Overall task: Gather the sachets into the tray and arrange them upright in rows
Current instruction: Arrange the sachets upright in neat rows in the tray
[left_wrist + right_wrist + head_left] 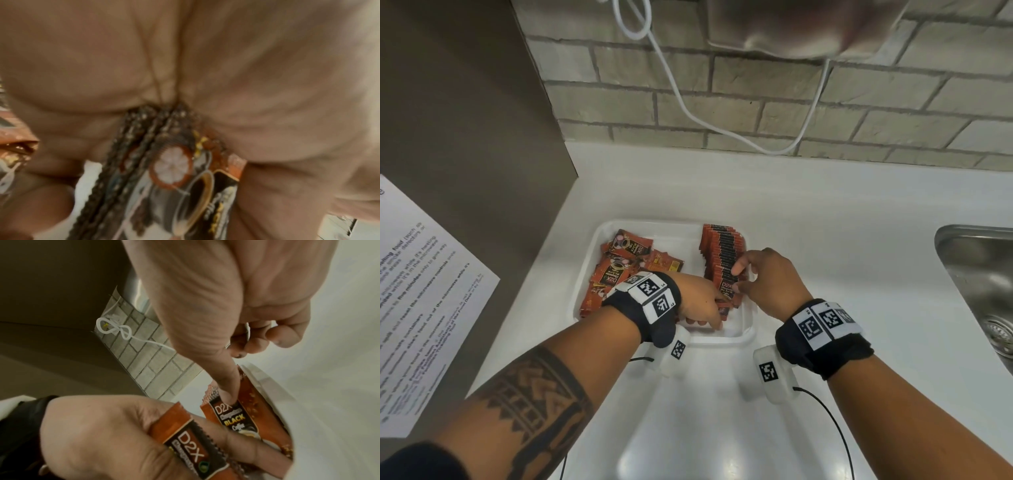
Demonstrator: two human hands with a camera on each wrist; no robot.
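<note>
A white tray point(743, 337) sits on the white counter. Loose orange-and-black coffee sachets point(619, 263) lie flat in its left half. An upright row of sachets point(722, 246) stands along its right side. My left hand point(709, 320) grips a small bundle of sachets point(724, 306) near the tray's front middle; the bundle's edges point(174, 170) fill the left wrist view between palm and fingers. My right hand point(739, 277) pinches the near end of the row, fingertips on the tops. Its thumb point(226, 386) is tucked behind the front sachet point(236, 418), beside the held bundle point(185, 443).
A steel sink point(979, 274) is set into the counter at the right. A white cable point(722, 126) hangs along the brick wall behind the tray. A printed notice point(421, 291) is on the brown panel at the left.
</note>
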